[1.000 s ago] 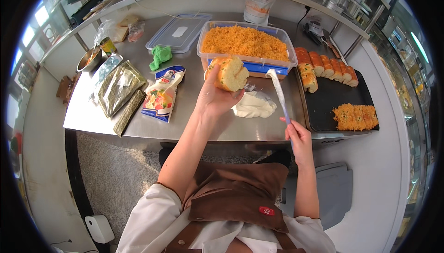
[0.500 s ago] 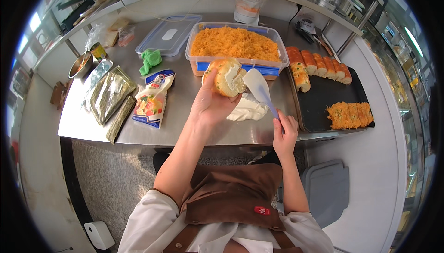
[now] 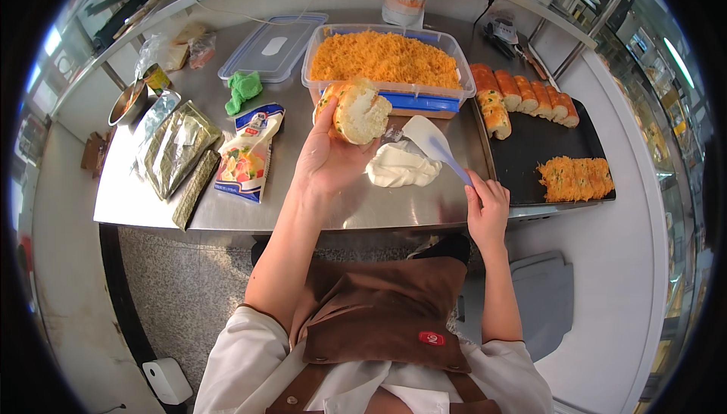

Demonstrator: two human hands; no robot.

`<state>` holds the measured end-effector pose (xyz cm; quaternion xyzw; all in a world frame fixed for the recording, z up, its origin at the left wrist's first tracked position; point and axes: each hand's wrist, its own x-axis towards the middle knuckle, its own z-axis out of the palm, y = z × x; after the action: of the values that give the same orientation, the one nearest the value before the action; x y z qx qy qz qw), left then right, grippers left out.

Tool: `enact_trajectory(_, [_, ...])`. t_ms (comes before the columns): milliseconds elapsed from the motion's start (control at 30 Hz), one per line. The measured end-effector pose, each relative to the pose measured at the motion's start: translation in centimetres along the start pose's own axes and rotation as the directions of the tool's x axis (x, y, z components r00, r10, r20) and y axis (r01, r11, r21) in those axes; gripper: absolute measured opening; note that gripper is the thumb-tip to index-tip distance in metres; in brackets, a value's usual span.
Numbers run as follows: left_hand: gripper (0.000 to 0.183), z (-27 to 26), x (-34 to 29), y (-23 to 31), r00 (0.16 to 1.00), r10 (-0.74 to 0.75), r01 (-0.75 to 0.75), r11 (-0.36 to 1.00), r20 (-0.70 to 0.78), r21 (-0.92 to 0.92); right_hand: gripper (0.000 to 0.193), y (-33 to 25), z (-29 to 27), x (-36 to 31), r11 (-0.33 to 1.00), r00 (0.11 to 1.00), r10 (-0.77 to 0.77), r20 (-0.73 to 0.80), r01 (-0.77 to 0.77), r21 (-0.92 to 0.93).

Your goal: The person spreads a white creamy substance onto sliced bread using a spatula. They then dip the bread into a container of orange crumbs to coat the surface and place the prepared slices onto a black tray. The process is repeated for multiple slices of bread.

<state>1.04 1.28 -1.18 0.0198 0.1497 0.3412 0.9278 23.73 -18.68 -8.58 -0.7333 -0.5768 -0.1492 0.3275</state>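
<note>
Clock centred on the white cream mound point(image 3: 404, 167); 12 points away from the person. Left hand point(image 3: 329, 153): fingers and thumb curled round a bread roll point(image 3: 362, 115), held above the bench toward 11, pale inner face turned toward 3. Right hand point(image 3: 488, 200): narrow grip on the handle of a spatula point(image 3: 429, 140), at 4; blade lies between 12 and 2. Whether blade touches cream: cannot tell.

Surface: steel bench point(image 3: 326, 213), reflective, glare at its 9 o'clock end. At 12, clear tub point(image 3: 424, 102) heaped with orange shreds point(image 3: 382, 58); its lid point(image 3: 274, 49) flat between 10 and 11. Green cloth point(image 3: 243, 92) crumpled at 10. At 9, colourful packet point(image 3: 251, 155), then dark seaweed sheets point(image 3: 178, 149) in clear wrap. From 2 to 3, black tray point(image 3: 522, 175): browned rolls in a row along its far side, shred-coated pieces point(image 3: 575, 179) at its near right corner.

Room: steel shelf point(image 3: 522, 1) spans 12; speckled floor point(image 3: 204, 285) at 8; white box point(image 3: 168, 381) on it at 7:30; grey bin point(image 3: 541, 300) between 4 and 5; glass cases beyond 2.
</note>
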Motion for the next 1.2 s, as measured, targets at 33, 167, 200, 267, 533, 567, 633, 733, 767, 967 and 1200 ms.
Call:
enact_trajectory(33, [0.040, -0.1, 0.0, 0.0, 1.000, 0.000, 0.000, 1.000, -0.004, -0.001, 0.023, 0.2, -0.5, -0.1, 1.000, 0.997, 0.029, 0.069, -0.029, -0.009])
enact_trajectory(167, [0.042, -0.3, 0.0, -0.2, 1.000, 0.024, -0.024, 1.000, -0.008, 0.010, 0.020, 0.8, -2.3, 0.1, 0.980, 0.950, -0.051, 0.309, 0.107, -0.167])
enact_trajectory(200, [0.043, -0.4, 0.0, -0.2, 0.999, 0.034, -0.034, 0.999, -0.008, 0.015, 0.018, 0.8, -2.6, 0.2, 0.981, 0.945, -0.025, 0.326, 0.085, -0.172])
enact_trajectory(267, [0.047, -0.7, -0.1, -0.2, 0.998, 0.053, -0.054, 0.998, 0.034, 0.038, 0.018, 0.8, -4.0, 0.9, 0.975, 0.949, 0.000, 0.314, 0.071, -0.212])
enact_trajectory(533, [0.048, -0.5, -0.1, -0.8, 0.999, 0.011, -0.012, 1.000, 0.035, 0.019, 0.023, -1.0, -5.3, 1.8, 0.913, 0.952, 0.223, 0.208, -0.279, 0.299])
enact_trajectory(567, [0.046, -0.4, 0.0, -1.0, 1.000, 0.000, 0.000, 1.000, 0.021, 0.025, 0.025, -1.8, -5.0, 1.7, 0.878, 0.952, 0.229, 0.202, -0.292, 0.378])
enact_trajectory(633, [0.044, -0.2, 0.2, -1.4, 1.000, -0.018, 0.018, 1.000, -0.006, 0.022, 0.023, -3.4, -3.2, 1.7, 0.832, 0.983, 0.183, 0.033, -0.173, 0.528])
enact_trajectory(733, [0.044, 0.0, 0.2, -2.0, 0.999, -0.023, 0.023, 1.000, -0.045, 0.012, 0.025, -5.9, -1.5, 1.7, 0.884, 0.989, 0.148, -0.016, -0.125, 0.451])
enact_trajectory(767, [0.044, 0.1, 0.2, -2.2, 0.998, -0.021, 0.023, 1.000, -0.059, 0.019, 0.025, -6.4, -0.9, 1.6, 0.916, 0.992, 0.129, -0.009, -0.116, 0.385])
enact_trajectory(967, [0.042, 1.3, -1.0, -2.4, 0.999, -0.041, 0.041, 0.999, -0.036, -0.005, 0.025, -3.5, 1.1, 0.7, 0.991, 0.981, -0.050, -0.187, 0.072, 0.113])
enact_trajectory(1200, [0.041, 1.3, -1.0, -2.7, 0.997, -0.079, 0.079, 0.995, 0.010, -0.054, 0.026, -6.2, 0.2, 2.3, 0.958, 0.992, -0.071, -0.106, 0.098, 0.269])
